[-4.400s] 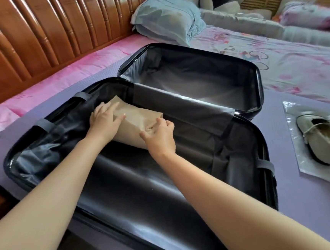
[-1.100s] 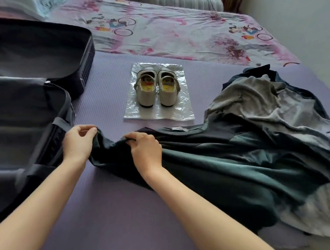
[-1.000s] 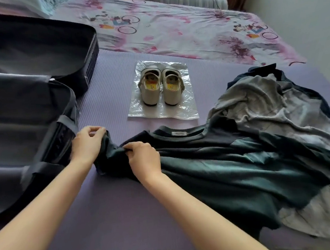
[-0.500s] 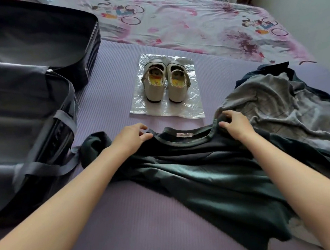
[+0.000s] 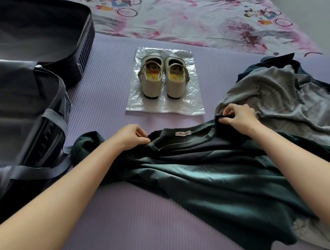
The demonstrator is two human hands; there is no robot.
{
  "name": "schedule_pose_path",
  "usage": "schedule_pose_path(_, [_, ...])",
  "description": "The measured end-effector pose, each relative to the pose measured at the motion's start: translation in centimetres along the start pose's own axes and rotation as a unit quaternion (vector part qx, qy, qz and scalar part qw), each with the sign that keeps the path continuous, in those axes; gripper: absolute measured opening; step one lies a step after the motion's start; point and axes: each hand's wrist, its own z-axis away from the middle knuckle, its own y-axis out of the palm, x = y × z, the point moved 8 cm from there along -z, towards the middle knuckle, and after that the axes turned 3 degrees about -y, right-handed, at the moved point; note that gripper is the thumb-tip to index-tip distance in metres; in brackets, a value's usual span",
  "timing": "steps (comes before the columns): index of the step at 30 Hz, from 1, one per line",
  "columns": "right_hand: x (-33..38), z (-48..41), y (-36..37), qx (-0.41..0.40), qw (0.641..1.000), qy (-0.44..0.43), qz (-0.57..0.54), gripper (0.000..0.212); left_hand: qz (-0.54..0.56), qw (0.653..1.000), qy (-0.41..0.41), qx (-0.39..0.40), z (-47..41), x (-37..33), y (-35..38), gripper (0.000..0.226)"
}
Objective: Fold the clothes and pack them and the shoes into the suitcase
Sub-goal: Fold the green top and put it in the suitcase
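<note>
- Dark-green T-shirt (image 5: 214,170) lies crumpled on the purple mat (image 5: 118,218), beside the open suitcase (image 5: 49,133).
- Left hand (image 5: 130,136) and right hand (image 5: 239,118) each pinch a shoulder by the collar, well apart.
- Spreading step, I judge; next, pull it flat before folding.

— Where's the dark green shirt (image 5: 214,172)?
— Spread rumpled along the mat's (image 5: 118,218) near edge, collar and label up. A crumpled grey garment (image 5: 277,95) lies against it, toward the right edge.
— The shoes (image 5: 163,77)?
— Cream pair, upright, side by side, mid-mat.
— The suitcase (image 5: 18,97)?
— Black, open, at the left edge.
</note>
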Motion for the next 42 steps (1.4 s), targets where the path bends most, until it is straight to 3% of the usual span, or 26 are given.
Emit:
schedule_pose_path(4, [0.4, 0.3, -0.4, 0.032, 0.997, -0.017, -0.064, 0.025, -0.008, 0.999, -0.003, 0.041, 0.6, 0.3, 0.2, 0.041])
schedule_pose_path(7, [0.4, 0.0, 0.0, 0.071, 0.997, -0.017, -0.037, 0.039, -0.022, 0.998, 0.002, 0.063, 0.7, 0.6, 0.5, 0.030])
schedule_pose_path(9, [0.5, 0.0, -0.2, 0.073, 0.996, -0.015, -0.048, 0.027, -0.006, 0.998, 0.020, 0.055, 0.8, 0.3, 0.6, 0.022])
schedule_pose_path(11, [1.0, 0.1, -0.4, 0.067, 0.993, -0.029, -0.097, 0.015, 0.005, 0.998, 0.054, 0.022, 0.6, -0.2, 0.2, 0.019])
schedule_pose_path(17, [3.0, 0.0, -1.4, 0.033, 0.989, -0.086, -0.117, 0.018, 0.158, 0.983, 0.077, -0.048, 1.2, -0.3, -2.0, 0.015])
schedule_pose_path(20, [4.7, -0.8, -2.3, 0.022, 0.986, -0.096, -0.134, 0.017, 0.178, 0.971, 0.077, -0.138, 0.7, 0.6, -4.9, 0.020])
schedule_pose_path(24, [6.8, -4.3, -4.1, -0.069, 0.978, -0.083, -0.179, 0.016, 0.201, 0.946, 0.083, -0.242, -1.0, 1.0, -10.0, 0.027])
schedule_pose_path(30, [10.2, -11.6, -6.7, -0.194, 0.957, -0.047, -0.211, 0.023, 0.159, 0.907, 0.120, -0.372, -4.1, -1.7, -16.8, 0.040])
schedule_pose_path(36, [12.3, -15.3, -8.1, -0.287, 0.947, -0.001, -0.145, 0.028, 0.106, 0.891, 0.099, -0.431, -8.1, -1.5, -20.1, 0.039])
schedule_pose_path(38, [11.8, -15.7, -6.4, -0.269, 0.956, 0.017, -0.112, 0.029, 0.036, 0.903, 0.075, -0.422, -9.3, -1.1, -19.0, 0.027])
schedule_pose_path(42, [10.6, -14.5, -1.1, -0.168, 0.985, -0.005, -0.034, 0.050, -0.060, 0.926, 0.026, -0.372, -9.3, -0.5, -14.4, 0.065])
